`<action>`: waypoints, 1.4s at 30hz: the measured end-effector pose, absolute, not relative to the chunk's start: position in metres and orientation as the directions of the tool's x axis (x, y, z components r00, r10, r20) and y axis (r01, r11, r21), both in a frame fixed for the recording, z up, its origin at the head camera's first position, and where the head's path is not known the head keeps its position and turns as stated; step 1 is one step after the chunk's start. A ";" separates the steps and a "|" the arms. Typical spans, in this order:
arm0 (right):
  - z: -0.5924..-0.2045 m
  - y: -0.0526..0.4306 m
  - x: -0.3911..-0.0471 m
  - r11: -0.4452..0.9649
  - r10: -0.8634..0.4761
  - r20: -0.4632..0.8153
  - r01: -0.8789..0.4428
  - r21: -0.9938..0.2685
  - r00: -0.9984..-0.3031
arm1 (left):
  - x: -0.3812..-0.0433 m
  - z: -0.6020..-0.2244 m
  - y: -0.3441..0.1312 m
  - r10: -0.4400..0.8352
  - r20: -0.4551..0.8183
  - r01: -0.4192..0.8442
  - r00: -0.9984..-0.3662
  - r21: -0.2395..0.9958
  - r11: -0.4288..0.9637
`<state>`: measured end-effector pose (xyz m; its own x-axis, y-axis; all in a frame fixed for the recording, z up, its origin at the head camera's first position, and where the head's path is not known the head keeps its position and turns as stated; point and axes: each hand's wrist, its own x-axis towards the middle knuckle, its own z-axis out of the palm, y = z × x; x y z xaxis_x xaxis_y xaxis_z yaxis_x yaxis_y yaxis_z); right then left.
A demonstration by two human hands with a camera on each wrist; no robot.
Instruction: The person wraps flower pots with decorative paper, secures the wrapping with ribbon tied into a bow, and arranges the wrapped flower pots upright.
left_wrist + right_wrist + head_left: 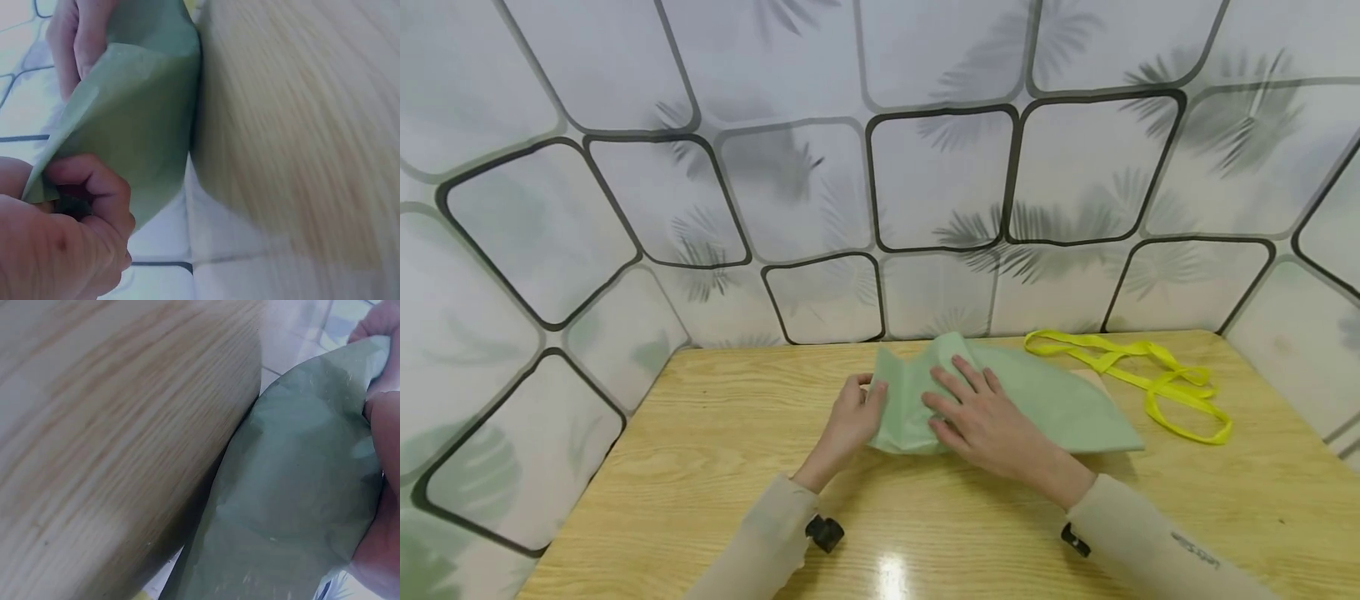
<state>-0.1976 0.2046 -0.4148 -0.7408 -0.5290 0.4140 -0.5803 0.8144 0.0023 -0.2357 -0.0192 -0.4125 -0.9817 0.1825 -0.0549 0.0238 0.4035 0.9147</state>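
Observation:
A pale green, thin sheet [1045, 392], creased like wrapping paper, lies on the wooden table in front of me. My left hand [859, 410] pinches its left edge between curled fingers and thumb. In the left wrist view those fingers [106, 187] curl around the raised edge of the sheet. With fingers spread, my right hand [985, 417] rests on top of the sheet near its middle. The right wrist view shows the sheet's wrinkled surface [294, 469] beside that hand, whose fingertips are partly out of sight.
A tangled yellow ribbon [1180, 387] lies at the back right of the table [715, 467]. A beige flat piece [1090, 379] peeks out from behind the sheet. Patterned cloth walls [820, 300] enclose the table at the back and both sides.

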 end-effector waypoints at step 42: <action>-0.394 0.233 -0.193 0.776 -0.575 0.457 -0.630 0.041 -0.679 | -0.232 -0.394 0.008 0.202 -0.024 0.015 -0.979 0.981 0.191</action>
<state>-0.1934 0.2326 -0.3945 -0.6788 -0.5749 0.4570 -0.6296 0.7759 0.0409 -0.2321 0.0078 -0.3939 -0.9791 0.2018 -0.0245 0.0149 0.1912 0.9814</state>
